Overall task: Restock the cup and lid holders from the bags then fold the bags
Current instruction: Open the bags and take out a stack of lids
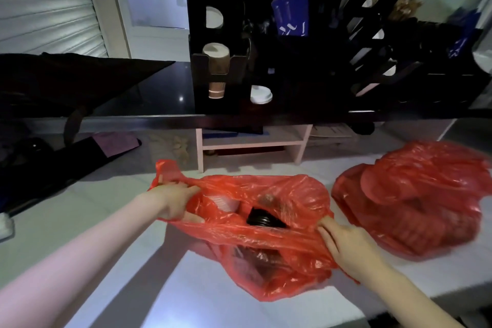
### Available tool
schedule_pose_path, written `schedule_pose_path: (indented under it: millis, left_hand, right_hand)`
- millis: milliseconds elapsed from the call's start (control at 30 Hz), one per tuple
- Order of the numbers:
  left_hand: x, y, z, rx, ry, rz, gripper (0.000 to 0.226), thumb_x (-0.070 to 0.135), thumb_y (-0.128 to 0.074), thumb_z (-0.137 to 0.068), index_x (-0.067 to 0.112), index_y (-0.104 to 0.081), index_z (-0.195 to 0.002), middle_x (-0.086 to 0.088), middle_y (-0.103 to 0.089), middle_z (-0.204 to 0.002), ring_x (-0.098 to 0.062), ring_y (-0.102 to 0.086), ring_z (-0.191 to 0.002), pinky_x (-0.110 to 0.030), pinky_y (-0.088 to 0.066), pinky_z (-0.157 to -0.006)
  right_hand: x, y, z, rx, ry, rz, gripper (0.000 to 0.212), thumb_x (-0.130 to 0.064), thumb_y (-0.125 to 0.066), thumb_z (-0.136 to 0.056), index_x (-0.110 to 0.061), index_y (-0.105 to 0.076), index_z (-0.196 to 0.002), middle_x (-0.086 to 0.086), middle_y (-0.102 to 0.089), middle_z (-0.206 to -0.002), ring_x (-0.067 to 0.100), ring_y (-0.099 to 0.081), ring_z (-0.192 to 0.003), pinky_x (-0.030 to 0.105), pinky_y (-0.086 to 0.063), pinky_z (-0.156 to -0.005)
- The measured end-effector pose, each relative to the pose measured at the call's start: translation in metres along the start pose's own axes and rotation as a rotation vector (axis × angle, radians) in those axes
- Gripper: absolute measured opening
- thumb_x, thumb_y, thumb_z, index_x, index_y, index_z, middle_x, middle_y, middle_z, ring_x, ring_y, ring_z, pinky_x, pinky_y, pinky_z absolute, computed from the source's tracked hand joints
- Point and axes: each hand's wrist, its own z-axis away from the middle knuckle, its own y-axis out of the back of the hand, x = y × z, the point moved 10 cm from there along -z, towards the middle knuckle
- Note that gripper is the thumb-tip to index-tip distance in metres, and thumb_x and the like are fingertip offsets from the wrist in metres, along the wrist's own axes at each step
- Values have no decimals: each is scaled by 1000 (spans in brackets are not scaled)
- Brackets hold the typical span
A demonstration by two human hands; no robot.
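A white roller shutter (48,5) fills the upper left corner. Below it, a dark cloth (66,82) lies spread over the left end of the glossy black surface (159,88). Under that surface stands a low white shelf unit (253,144). To its left, on the lower level, a purple cloth (117,141) rests on a long black object (66,160). Blue printed packets (291,12) stand upright at the back.

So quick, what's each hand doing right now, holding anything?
Left hand: closed, gripping the left edge of the open red bag.
Right hand: closed, gripping the same bag's right edge, pulling its mouth open.
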Motion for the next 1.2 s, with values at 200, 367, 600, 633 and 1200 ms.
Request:
schedule_pose_path:
  millis: [200,367,600,633,1200]
  left_hand:
    - [45,35,33,322,-161,-45,65,57,-52,-85,35,-33,-143,5,-48,-143,-20,-42,-131,-35,-33,-107]
    - [108,50,77,495,-420,105,54,61,-37,-89,30,-51,-132,8,-57,-131,-18,-50,-120,-31,-37,-97]
    - [137,7,78,360,-428,249,76,70,-58,-73,36,-36,-136,7,-53,-127,-15,-43,-123,-34,-10,-113]
    - [137,2,79,360,-417,227,79,68,-62,-70,36,-32,-137,6,-51,-126,-16,-41,-122,-37,-7,-114]
    - [120,-7,103,644,149,520,48,31,-45,-81,23,-62,-124,-5,-63,-104,-28,-62,-92,-32,-49,-74]
  right_hand:
    - [-51,21,-8,234,310,92,32,-10,-80,-65,-15,-70,-94,2,-65,-92,27,-64,-79,32,-53,-57]
    - [-81,11,-24,208,411,187,47,-18,-82,-62,-18,-70,-107,5,-64,-115,29,-62,-106,47,-47,-92]
    - [-50,-24,-70,-101,222,-25,74,-9,-57,-79,-29,-32,-146,-6,-25,-156,16,-17,-145,26,-8,-115]
    - [-46,-31,-76,-145,198,-55,76,-9,-56,-79,-29,-29,-147,-6,-24,-156,14,-17,-145,23,-8,-113]
    - [-33,-86,-101,-394,151,-604,55,-24,-75,-78,-27,-50,-128,-14,-58,-111,3,-55,-101,6,-36,-79]
